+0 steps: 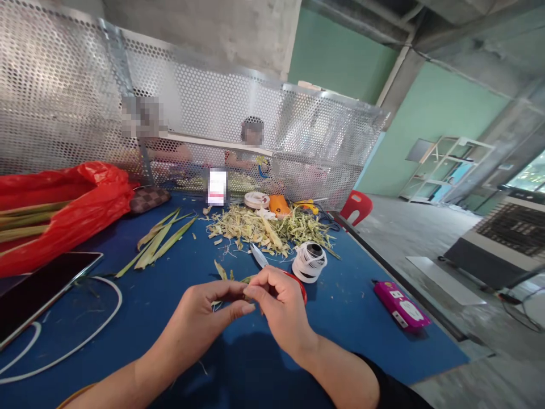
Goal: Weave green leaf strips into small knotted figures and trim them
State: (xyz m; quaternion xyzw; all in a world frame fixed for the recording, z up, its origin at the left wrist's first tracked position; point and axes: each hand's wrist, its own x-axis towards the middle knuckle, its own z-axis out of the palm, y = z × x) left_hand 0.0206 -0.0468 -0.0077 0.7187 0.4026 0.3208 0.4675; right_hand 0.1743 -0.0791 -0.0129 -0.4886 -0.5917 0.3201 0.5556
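My left hand [208,315] and my right hand [279,307] meet over the blue table [349,301], fingertips pinched together on a small green leaf strip [246,279]. Just behind my right hand lie red-handled scissors [260,257] with the blades pointing away. A roll of white tape [309,261] stands right of the scissors. Beyond it is a heap of cut leaf scraps [268,227]. Several long green leaves [159,241] lie to the left.
A red plastic bag [72,210] holding stalks lies at far left, with a dark tablet [38,287] and white cable [91,335] in front of it. A pink device [401,307] sits near the right edge. Two people sit behind the perforated metal screen [204,108].
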